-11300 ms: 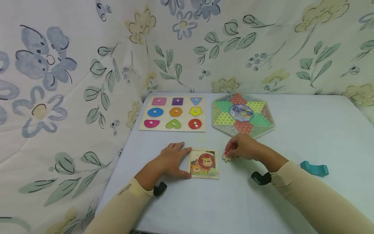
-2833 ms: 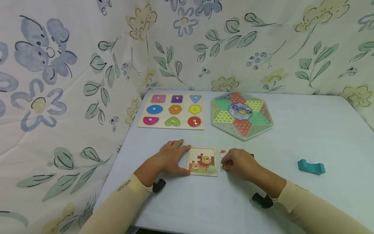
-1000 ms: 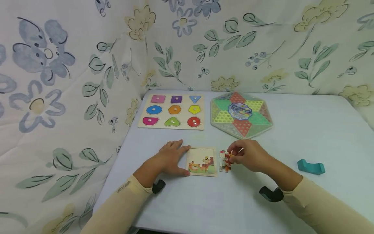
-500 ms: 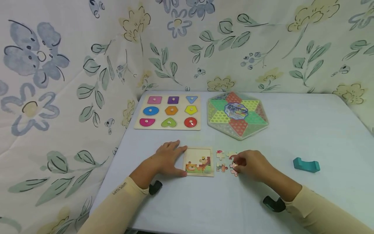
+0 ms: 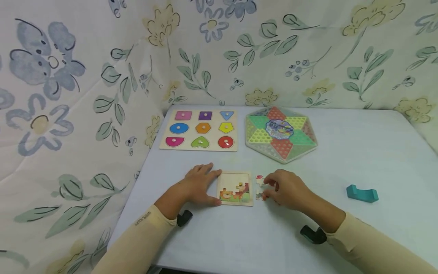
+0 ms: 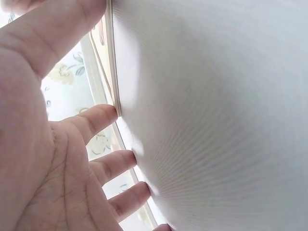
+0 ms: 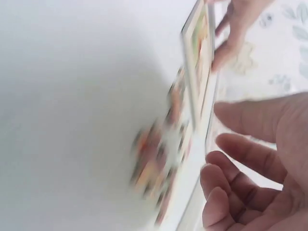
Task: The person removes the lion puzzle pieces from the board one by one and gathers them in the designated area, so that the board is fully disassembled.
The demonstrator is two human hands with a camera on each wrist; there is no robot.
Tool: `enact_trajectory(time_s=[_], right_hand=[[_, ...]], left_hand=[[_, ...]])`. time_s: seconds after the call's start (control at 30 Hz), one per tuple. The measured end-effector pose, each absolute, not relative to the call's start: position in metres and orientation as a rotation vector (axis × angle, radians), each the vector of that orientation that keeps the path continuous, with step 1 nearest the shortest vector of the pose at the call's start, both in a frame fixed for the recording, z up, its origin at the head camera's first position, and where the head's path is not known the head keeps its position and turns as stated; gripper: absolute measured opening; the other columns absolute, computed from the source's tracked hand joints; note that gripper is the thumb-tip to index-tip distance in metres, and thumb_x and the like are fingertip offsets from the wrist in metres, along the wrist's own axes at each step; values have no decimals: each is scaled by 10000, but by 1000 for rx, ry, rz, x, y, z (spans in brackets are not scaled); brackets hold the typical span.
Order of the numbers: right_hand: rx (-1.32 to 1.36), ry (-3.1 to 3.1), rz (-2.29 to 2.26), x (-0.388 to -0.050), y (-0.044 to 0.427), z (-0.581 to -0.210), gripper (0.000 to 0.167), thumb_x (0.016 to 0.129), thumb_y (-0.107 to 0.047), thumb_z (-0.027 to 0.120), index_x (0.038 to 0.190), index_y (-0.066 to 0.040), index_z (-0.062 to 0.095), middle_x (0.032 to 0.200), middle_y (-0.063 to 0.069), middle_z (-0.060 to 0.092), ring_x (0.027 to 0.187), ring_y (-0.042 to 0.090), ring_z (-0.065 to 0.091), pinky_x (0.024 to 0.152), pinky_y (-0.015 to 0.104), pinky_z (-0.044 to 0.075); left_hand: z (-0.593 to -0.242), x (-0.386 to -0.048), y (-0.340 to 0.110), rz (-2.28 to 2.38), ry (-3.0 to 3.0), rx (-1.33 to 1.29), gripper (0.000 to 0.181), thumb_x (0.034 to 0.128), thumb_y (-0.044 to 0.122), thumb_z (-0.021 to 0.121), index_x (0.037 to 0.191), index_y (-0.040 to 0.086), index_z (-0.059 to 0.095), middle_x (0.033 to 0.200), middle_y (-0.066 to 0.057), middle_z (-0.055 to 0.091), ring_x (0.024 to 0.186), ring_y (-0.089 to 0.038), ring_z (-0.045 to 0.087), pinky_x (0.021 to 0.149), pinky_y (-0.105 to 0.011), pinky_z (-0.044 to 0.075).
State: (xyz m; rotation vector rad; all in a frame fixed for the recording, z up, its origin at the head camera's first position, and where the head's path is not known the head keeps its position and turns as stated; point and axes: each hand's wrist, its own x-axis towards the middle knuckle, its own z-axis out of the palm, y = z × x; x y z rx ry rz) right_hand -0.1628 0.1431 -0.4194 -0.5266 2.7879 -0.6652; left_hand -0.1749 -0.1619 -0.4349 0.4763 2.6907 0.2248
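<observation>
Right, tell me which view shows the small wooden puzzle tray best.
Head view: it shows the puzzle tray nearly whole from above, including the pieces inside. Left wrist view catches mostly its edge, beside the fingers; right wrist view shows it blurred, at a steep slant.

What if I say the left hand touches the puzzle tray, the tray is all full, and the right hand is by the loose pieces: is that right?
The puzzle tray isn't full: the head view shows its top part bare, above the fitted pieces. The left hand does touch it, and the right hand is by the loose pieces.
</observation>
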Motion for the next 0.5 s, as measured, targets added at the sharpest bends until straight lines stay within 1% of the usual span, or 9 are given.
enact_trajectory(time_s=[0.13, 0.2, 0.33, 0.5], right_hand=[[-659, 2738, -621, -169, 114, -420, 327, 843, -260, 837, 1128, -136, 735, 1044, 22, 637, 954, 184, 592, 829, 385, 535], [-703, 2717, -595, -173, 102, -423, 370, 829, -284, 854, 1145, -141, 726, 1065, 34, 614, 984, 194, 576, 869, 402, 529], [-751, 2696, -535, -180, 87, -427, 415, 801, -314, 886, 1133, -130, 718, 1054, 35, 584, 958, 197, 537, 854, 383, 499], [-745, 2694, -516, -182, 81, -427, 390, 796, -306, 895, 1090, -137, 704, 1023, 10, 589, 976, 206, 527, 876, 393, 484]], left_hand=[[-435, -175, -162, 219, 2687, 482, 1031, 748, 657, 800, 1605, 334, 329, 1699, -65, 224, 1534, -362, 220, 1221, -593, 267], [-435, -175, -162, 226, 2683, 485, 1027, 751, 662, 796, 1606, 337, 328, 1701, -64, 221, 1536, -363, 218, 1224, -590, 262], [-435, -176, -161, 226, 2676, 487, 1025, 757, 679, 782, 1609, 343, 320, 1704, -62, 212, 1537, -361, 216, 1228, -584, 257], [-433, -176, -162, 213, 2677, 473, 1029, 754, 681, 783, 1609, 346, 319, 1707, -61, 206, 1539, -361, 210, 1227, -591, 254]])
